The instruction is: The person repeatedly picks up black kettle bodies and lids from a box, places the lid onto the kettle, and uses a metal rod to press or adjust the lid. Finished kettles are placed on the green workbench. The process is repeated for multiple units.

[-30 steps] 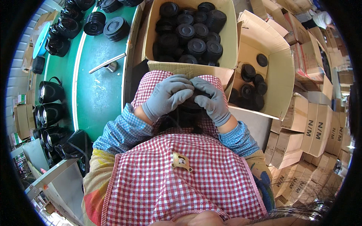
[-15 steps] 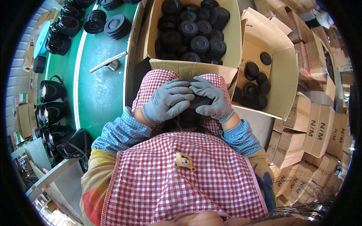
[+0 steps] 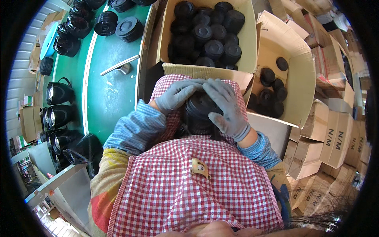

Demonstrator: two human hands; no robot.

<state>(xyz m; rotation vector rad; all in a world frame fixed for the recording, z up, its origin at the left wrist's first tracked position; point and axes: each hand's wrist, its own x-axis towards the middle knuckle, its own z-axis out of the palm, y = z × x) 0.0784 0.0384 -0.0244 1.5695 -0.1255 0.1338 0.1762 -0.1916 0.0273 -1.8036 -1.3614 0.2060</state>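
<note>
While the black ridged round piece [image 3: 200, 107] sits in the lap between both gloved hands, handling of it looks mid-step: not set down, not stacked. Lap and legs under it are covered by red-and-white checked cloth [image 3: 189, 177].

Judging by stock, work is well along but not finished. Near cardboard box [image 3: 197, 72] holds a heap of black discs [image 3: 213, 49], many in stacks; second box [image 3: 294, 85], to its right, has only a few loose discs [image 3: 267, 76]. Can't tell which are done and which are waiting; no exact count either, lower layers hidden. More disc stacks [image 3: 128, 29] at the far end of the green worktop [image 3: 108, 94], plus black vessels [image 3: 59, 93] along its left side.

Left hand [image 3: 179, 94]: fingers close together, bent over the piece's far left edge; tips hidden behind the right hand, so how tightly they close can't be told. Right hand [image 3: 229, 108]: fingers laid over the far right side, thumb well apart from them at the near right edge. Partly spread, touching the piece; gripping or only pressing, can't tell.
</note>
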